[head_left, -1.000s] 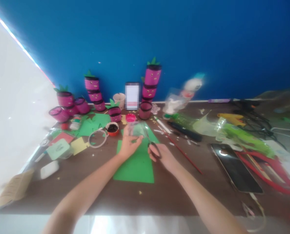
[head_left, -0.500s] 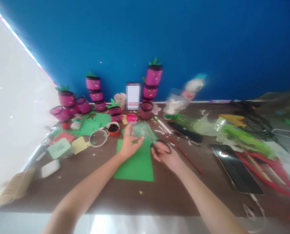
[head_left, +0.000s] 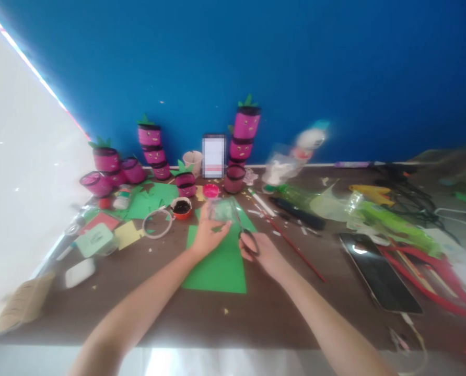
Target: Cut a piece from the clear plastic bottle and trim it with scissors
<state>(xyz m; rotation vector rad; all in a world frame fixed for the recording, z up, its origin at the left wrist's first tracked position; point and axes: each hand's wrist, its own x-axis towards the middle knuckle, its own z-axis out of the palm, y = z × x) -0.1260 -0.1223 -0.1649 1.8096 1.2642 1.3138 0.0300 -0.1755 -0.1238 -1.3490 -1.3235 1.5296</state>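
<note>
My left hand grips a clear plastic piece just above a green paper sheet lying on the brown table. My right hand is closed through the black handles of a pair of scissors, whose blades point up at the plastic piece. Both hands sit close together over the sheet's far end. The picture is blurred, so I cannot tell whether the blades touch the plastic.
Pink paper cups with faces and green leaves stand stacked along the blue wall. Green and yellow paper scraps, a tape ring, a red-rimmed pot lie left. A dark phone, red brush, crumpled plastic lie right.
The scissor handles closed together again after spreading half a second ago, and my right hand slid slightly left. My left hand kept its grip on the plastic piece.
</note>
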